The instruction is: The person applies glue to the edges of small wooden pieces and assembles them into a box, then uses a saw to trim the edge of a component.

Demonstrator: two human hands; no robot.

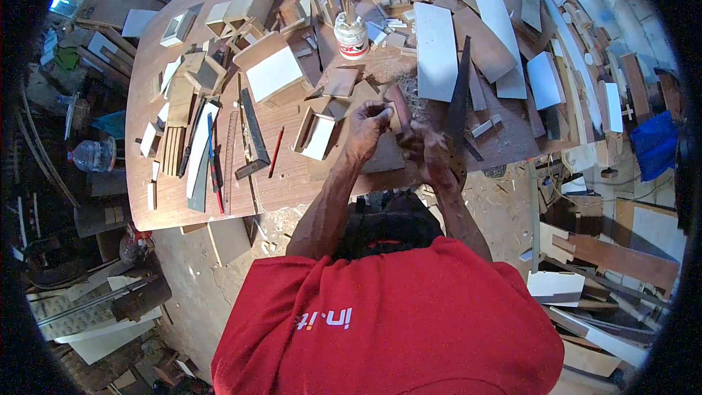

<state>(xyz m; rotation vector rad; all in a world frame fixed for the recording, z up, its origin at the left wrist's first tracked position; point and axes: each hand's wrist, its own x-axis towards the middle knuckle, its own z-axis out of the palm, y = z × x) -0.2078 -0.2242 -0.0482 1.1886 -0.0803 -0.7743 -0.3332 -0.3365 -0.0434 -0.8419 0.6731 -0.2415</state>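
Near the table's front edge, my left hand [371, 126] is closed, thumb and fingers pinching a small flat piece of light wood [395, 118]. My right hand [430, 150] is closed around the lower end of a reddish-brown block [400, 104], which may be a sanding block. The block stands against the wood piece; whether they press together is hard to tell. A dark handsaw [461, 91] lies just right of my right hand, its handle partly behind the wrist. Left of my left hand sits a small open wooden box [319, 135] with a white bottom.
A white glue tub [352, 38] with sticks in it stands beyond my hands. A try square [252, 143], a red pencil [276, 152] and wooden boxes [270, 69] lie left. White panels [436, 51] cover the right side. Offcuts [614, 249] pile up beside the table.
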